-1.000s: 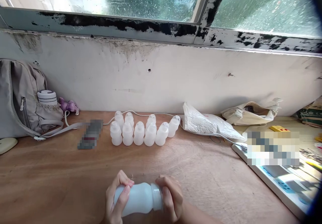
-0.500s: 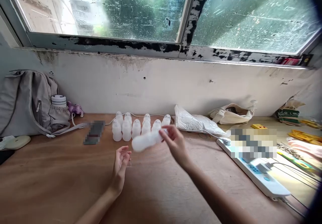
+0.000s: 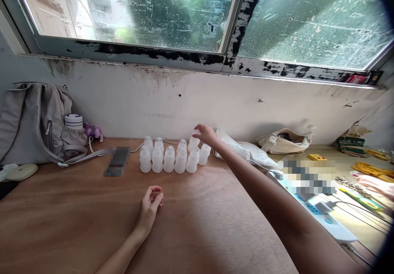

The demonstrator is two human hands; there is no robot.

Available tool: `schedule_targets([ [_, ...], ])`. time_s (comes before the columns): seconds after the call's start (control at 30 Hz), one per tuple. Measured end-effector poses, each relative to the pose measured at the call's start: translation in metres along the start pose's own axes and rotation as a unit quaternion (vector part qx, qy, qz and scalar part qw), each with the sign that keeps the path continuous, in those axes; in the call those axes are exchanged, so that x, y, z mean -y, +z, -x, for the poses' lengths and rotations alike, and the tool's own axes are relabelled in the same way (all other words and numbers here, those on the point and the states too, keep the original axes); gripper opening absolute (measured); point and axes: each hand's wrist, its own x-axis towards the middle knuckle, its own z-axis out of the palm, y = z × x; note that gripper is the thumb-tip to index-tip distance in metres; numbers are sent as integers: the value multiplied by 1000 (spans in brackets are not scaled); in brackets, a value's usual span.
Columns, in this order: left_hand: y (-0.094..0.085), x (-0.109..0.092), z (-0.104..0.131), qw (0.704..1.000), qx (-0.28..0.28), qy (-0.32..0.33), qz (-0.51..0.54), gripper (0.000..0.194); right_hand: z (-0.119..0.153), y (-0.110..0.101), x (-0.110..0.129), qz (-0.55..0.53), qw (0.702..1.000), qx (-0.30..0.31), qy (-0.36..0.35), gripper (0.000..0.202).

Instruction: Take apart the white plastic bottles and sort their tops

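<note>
Small frosted white bottles (image 3: pixel 169 160), waisted and round-topped, stand upright in two rows on the wooden table. My right hand (image 3: pixel 205 136) reaches to the back row, fingers closed round the top of one white bottle (image 3: pixel 193 143). This bottle looks upright and stands higher than its neighbours; whether its base touches the table is hidden behind the front bottles. A white bottle (image 3: pixel 204 155) is just below that hand, at the row's right end. My left hand (image 3: pixel 150 206) is low over the table in front of the rows, fingers curled toward the thumb. What it holds, if anything, is hidden.
On the left are a grey backpack (image 3: pixel 40 122) and a blurred dark flat object (image 3: pixel 117 162). A white cable runs behind the bottles. To the right are a white plastic package (image 3: pixel 257 153), a beige bag (image 3: pixel 283 140) and a power strip (image 3: pixel 335 226) with plugs. A wall rises behind.
My right hand has carried the bottle from a tilted position in front of the rows up and back into the back row, now upright. My left hand has curled its fingers more.
</note>
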Motion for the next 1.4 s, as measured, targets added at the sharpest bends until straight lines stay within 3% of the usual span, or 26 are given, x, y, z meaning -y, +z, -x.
schedule_targets([
  [0.13, -2, 3, 0, 1000, 10, -3, 2, 21, -2, 20, -4, 14, 998, 60, 2, 24],
  [0.33, -2, 1, 2, 1000, 17, -9, -18, 21, 4, 22, -8, 31, 994, 100, 0, 25],
  [0.47, -6, -23, -5, 994, -5, 82, -72, 17, 7, 19, -9, 26, 993, 116, -7, 27],
  [0.57, -16, -60, -32, 962, -26, 202, -183, 13, 8, 15, -10, 14, 993, 112, -13, 26],
  [0.67, -28, -102, -83, 916, -37, 244, -315, 17, 8, 10, -9, -2, 996, 90, -18, 24],
  [0.73, -35, -124, -124, 876, -28, 204, -435, 23, 11, 6, -5, -14, 998, 64, -18, 23],
  [0.83, -43, -140, -174, 862, 4, 161, -480, 32, 18, 0, 1, -34, 999, 3, -16, 21],
  [0.9, -47, -140, -194, 856, 47, 129, -499, 36, 26, -2, 5, -48, 998, -38, -15, 22],
  [1.03, -50, -135, -210, 835, 94, 99, -534, 29, 41, -1, 1, -66, 994, -87, -16, 20],
  [1.2, -42, -153, -221, 806, 8, 126, -578, 37, 46, 6, -15, -76, 991, -110, -13, 19],
  [1.3, -25, -170, -227, 791, -26, 157, -591, 40, 43, 9, -22, -79, 990, -119, -14, 19],
  [1.4, 3, -177, -225, 778, 11, 178, -603, 37, 39, 10, -21, -78, 988, -129, -21, 18],
])
